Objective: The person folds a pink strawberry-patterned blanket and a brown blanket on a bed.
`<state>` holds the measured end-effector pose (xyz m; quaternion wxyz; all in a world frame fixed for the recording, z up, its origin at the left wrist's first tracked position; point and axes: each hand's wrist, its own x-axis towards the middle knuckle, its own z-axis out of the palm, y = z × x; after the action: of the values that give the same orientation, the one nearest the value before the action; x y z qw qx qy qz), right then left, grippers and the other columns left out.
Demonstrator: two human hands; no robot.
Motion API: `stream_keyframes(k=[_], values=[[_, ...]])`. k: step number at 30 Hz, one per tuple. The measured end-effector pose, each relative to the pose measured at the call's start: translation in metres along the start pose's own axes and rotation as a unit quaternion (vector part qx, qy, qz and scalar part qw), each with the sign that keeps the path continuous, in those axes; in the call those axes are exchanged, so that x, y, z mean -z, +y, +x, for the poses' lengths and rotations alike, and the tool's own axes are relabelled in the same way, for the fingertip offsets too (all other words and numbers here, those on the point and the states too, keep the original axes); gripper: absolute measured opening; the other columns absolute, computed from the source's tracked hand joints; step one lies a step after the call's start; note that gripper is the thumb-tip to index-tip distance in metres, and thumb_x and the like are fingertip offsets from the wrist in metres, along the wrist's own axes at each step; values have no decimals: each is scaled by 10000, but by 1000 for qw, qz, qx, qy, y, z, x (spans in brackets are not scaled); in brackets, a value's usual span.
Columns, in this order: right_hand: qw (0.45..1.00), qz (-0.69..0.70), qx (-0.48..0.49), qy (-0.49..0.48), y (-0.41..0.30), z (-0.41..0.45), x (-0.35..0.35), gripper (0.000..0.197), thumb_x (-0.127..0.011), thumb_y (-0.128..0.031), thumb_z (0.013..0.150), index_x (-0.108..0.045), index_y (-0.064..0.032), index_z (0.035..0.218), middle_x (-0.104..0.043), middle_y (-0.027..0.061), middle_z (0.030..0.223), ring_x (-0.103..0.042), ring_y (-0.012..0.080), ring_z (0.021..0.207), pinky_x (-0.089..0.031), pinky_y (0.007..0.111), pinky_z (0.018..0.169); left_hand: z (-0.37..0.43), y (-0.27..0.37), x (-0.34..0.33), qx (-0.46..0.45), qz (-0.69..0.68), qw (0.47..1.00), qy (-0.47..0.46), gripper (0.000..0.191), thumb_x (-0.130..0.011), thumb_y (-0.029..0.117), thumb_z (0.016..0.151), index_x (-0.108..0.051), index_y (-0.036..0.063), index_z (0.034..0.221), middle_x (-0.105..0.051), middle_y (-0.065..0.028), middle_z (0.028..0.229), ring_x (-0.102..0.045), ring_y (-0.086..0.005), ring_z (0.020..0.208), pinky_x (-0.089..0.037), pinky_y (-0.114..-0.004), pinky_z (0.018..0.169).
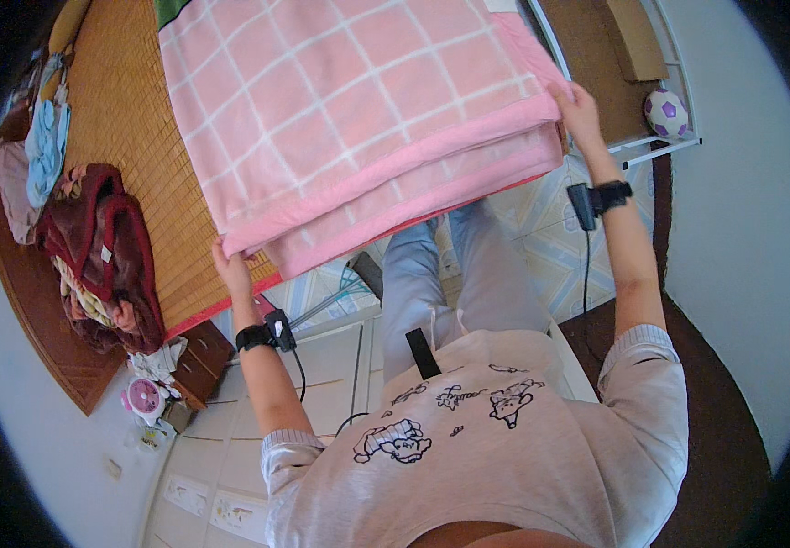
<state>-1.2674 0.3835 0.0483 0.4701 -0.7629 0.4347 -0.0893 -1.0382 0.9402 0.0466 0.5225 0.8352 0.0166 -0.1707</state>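
Note:
A pink blanket with a white grid pattern point(340, 103) lies folded in layers over the near edge of a bed, on a woven bamboo mat point(141, 205). At its near left corner my left hand point(232, 267) grips the pink border, fingers partly hidden by the cloth. My right hand point(576, 113) holds the border at the right corner. Between the hands the upper layer's edge is set back from a lower pink layer. Each wrist wears a black strap with a small cabled device.
Left on the bed are a maroon blanket point(100, 253) and light blue cloth point(45, 151). A pink fan point(145, 401) stands by a wooden cabinet point(203, 363). At the right are a white metal frame point(686, 82), a purple-and-white ball point(666, 113) and a cardboard box point(634, 41).

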Motion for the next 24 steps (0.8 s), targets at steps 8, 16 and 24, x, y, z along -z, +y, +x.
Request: stream_keyframes(k=[8,16,24], values=[[963,259,-58,55,-47,-22,57,304,-584,-142,737,-473,-11,987,-554,64,854,-524,100,737,-418,198,598,-40,61,40,-17,-106,993,48,195,-417,93,781,-413,40,969,-504,-59,785,-494,-117,558,-383,-186,441],[991,53,-121,13,83,-28,23,336,-597,-226,726,-531,30,934,-559,62,782,-514,108,621,-419,229,541,-71,-32,11,92,-30,995,1,300,-443,87,778,-319,84,1051,-467,-50,765,-444,-89,498,-350,-200,375],[956,78,-263,-105,104,1,18,333,-598,-235,716,-540,39,895,-562,67,737,-514,117,596,-411,233,522,-31,-64,-8,259,-12,965,-46,365,-405,59,757,-324,47,1113,-521,-71,719,-517,-126,596,-422,-231,446]])
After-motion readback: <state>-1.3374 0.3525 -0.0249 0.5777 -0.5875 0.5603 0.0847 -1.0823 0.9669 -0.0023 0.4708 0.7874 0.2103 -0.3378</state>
